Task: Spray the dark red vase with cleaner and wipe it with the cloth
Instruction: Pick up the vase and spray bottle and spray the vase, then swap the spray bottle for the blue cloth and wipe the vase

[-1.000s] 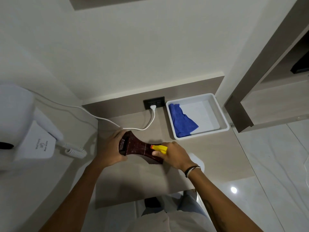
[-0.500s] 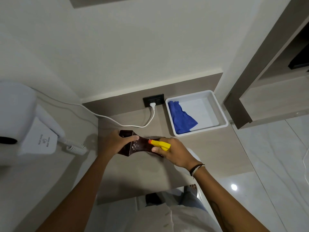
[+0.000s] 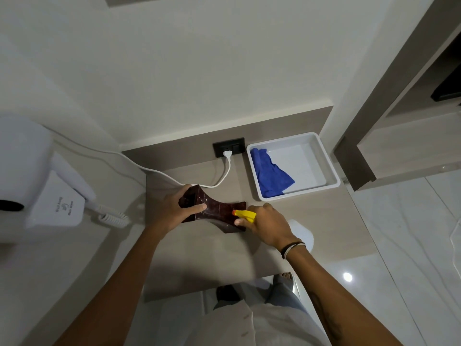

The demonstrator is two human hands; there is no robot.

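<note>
here the dark red vase (image 3: pixel 214 212) is held tilted over the table (image 3: pixel 212 258), its long axis running from about 10 o'clock to 4 o'clock. the left hand (image 3: pixel 174 211) wraps the mouth end at 10 o'clock, fingers (image 3: pixel 197 208) pressed around its rim. the right hand (image 3: pixel 267 226) is at the base end at 4 o'clock, fingers curled shut on the spray bottle (image 3: pixel 245 215), whose yellow nozzle points toward 9 o'clock and sits just beside the waist of the vase. judgement: the spraying step is in hand; the nozzle already faces the vase body. the blue cloth (image 3: pixel 270 174) lies in the white tray (image 3: pixel 331 171) at 1 o'clock from the vase, nearer the right hand. wiping is not yet begun.
</note>
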